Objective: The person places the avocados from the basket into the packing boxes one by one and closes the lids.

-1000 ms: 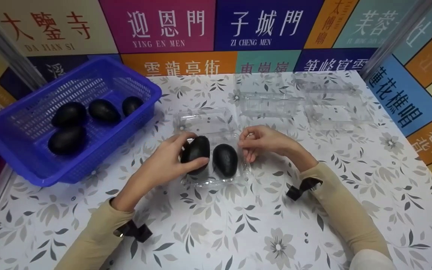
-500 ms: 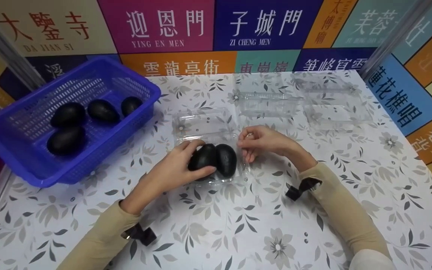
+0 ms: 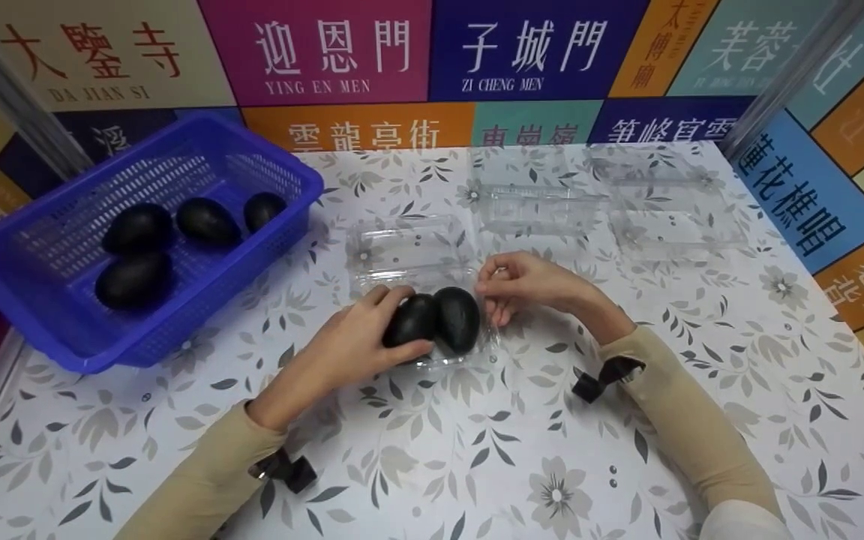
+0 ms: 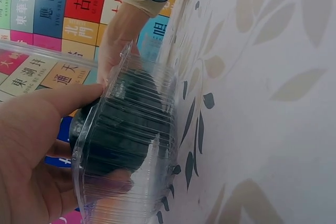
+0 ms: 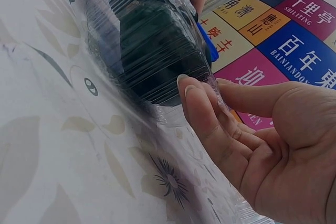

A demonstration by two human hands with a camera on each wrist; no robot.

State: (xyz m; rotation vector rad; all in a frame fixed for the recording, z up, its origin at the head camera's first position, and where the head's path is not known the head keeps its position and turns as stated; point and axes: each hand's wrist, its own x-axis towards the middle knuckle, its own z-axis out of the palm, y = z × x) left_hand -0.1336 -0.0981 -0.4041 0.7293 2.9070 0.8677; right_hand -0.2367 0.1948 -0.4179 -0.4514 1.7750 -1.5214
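My left hand (image 3: pixel 361 330) grips a dark avocado (image 3: pixel 411 319) from its left side, thumb in front and fingers behind. This avocado sits inside a clear plastic clamshell box (image 3: pixel 439 363), against a second avocado (image 3: pixel 459 321) on its right. The box's lid (image 3: pixel 409 244) lies folded open towards the back. At the box's right side, my right hand (image 3: pixel 526 283) pinches the rim between thumb and fingers; the right wrist view shows the fingertips (image 5: pixel 197 95) on the outside of the clear wall. Through the ribbed wall in the left wrist view, dark avocado skin (image 4: pixel 123 129) shows.
On the left stands a blue perforated basket (image 3: pixel 139 341) with several more avocados (image 3: pixel 138 229). Two other clear clamshell boxes lie open behind: one box (image 3: pixel 541 210) at the back middle, another box (image 3: pixel 676 225) further right. Printed panels wall off the flowered tabletop (image 3: pixel 552 450).
My left hand has moved right and slightly nearer with its avocado, bringing it against the other one, which has shifted slightly right. My right hand has stayed at the box's rim.
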